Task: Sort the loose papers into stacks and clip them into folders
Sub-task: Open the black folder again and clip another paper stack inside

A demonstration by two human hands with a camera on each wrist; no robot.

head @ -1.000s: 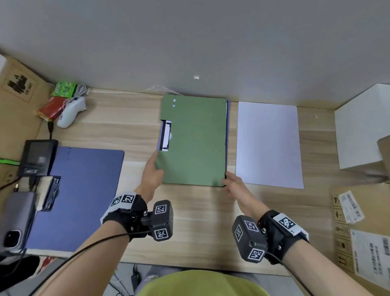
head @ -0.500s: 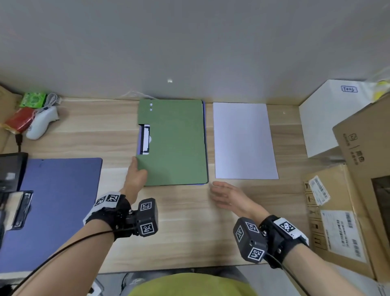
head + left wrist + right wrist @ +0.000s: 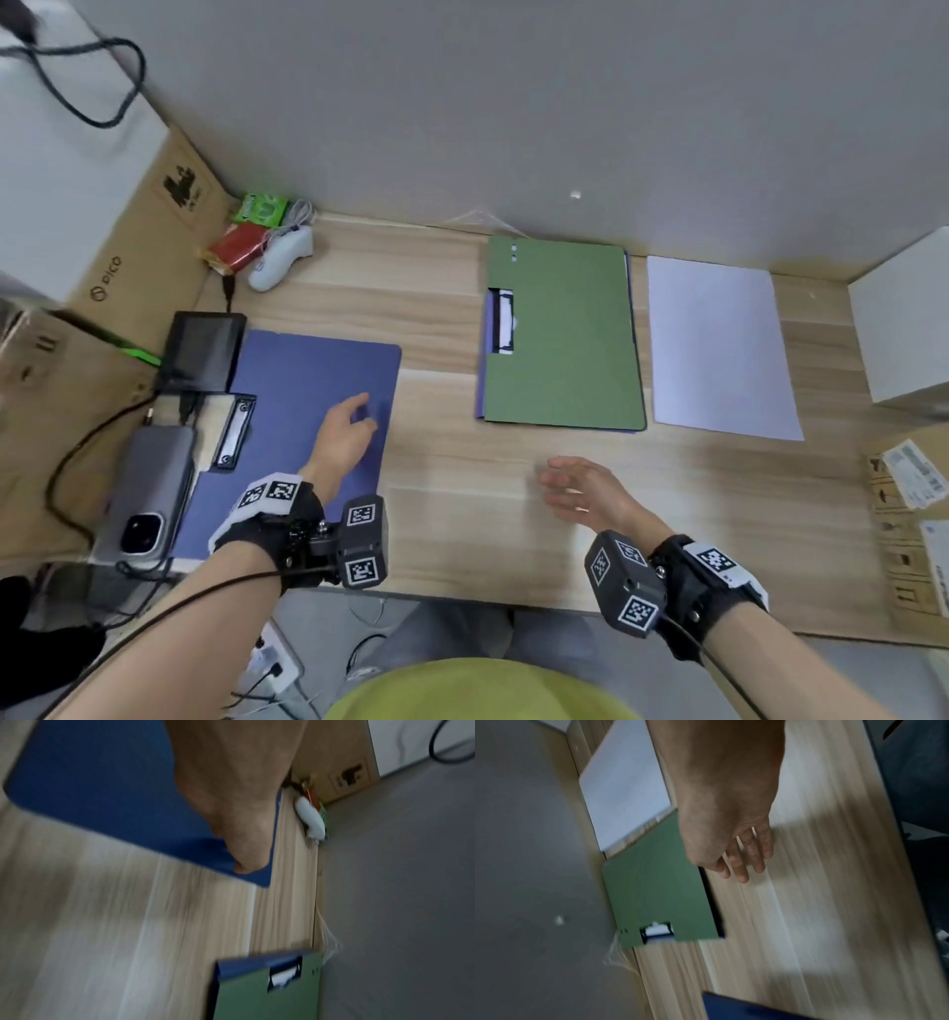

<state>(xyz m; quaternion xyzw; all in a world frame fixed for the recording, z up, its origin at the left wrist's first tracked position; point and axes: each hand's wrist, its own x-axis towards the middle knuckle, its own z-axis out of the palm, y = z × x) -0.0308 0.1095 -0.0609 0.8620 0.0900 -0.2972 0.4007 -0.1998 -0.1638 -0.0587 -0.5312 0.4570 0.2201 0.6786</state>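
Observation:
A green folder lies closed at the back of the desk, and its black clip shows through a cut-out on its left edge. Just right of it lies a stack of white paper. A blue folder lies open at the left, its metal clip on its left side. My left hand is over the blue folder near its right edge, fingertips blurred and touching the sheet. My right hand hovers over bare desk in front of the green folder, its fingers loose and holding nothing.
A phone, a small screen and cables crowd the blue folder's left side. A white controller and snack packs lie at the back left. Cardboard boxes stand left, with a white box and cartons right.
My left hand left the green folder's left edge and moved left onto the blue folder. My right hand let go of the folder's near right corner and drew back. The head view swung left.

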